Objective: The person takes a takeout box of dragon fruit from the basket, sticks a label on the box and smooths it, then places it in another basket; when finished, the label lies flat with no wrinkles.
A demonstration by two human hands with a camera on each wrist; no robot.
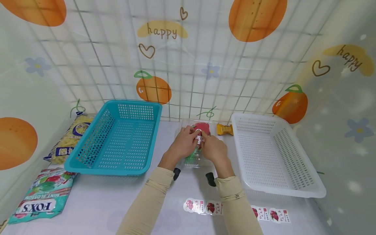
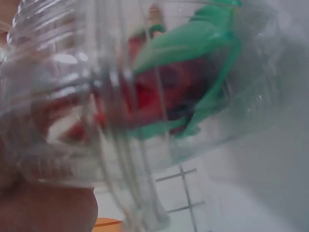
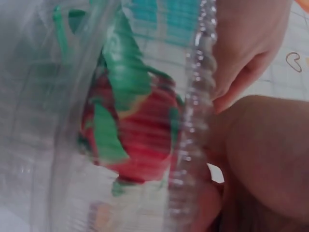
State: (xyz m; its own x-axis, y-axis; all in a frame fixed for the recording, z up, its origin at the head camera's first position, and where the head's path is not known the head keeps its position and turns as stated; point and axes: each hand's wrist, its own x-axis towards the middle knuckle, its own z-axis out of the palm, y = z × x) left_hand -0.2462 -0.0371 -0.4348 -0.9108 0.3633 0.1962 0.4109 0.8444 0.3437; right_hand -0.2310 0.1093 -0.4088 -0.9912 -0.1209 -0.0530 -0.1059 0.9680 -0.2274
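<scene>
2 baskets [image 1: 108,171] [image 1: 293,193], 2 bags [image 1: 69,140] [image 1: 45,195], 1 box [image 1: 196,165]

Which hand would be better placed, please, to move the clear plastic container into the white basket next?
Probably the right hand: over the right side of the clear plastic container, it is nearer the white basket; the left hand is nearer the teal basket.

The head view is bright, evenly lit and fairly sharp, though wide-angle stretch bends its edges; a soft shadow dims the table [image 1: 100,199] between the sleeves [image 1: 147,195]; pale glare spots dot the right-hand curtain [image 1: 340,156]; both wrist views look duller and blurred, white glints streaking the clear box [image 2: 118,101].
</scene>
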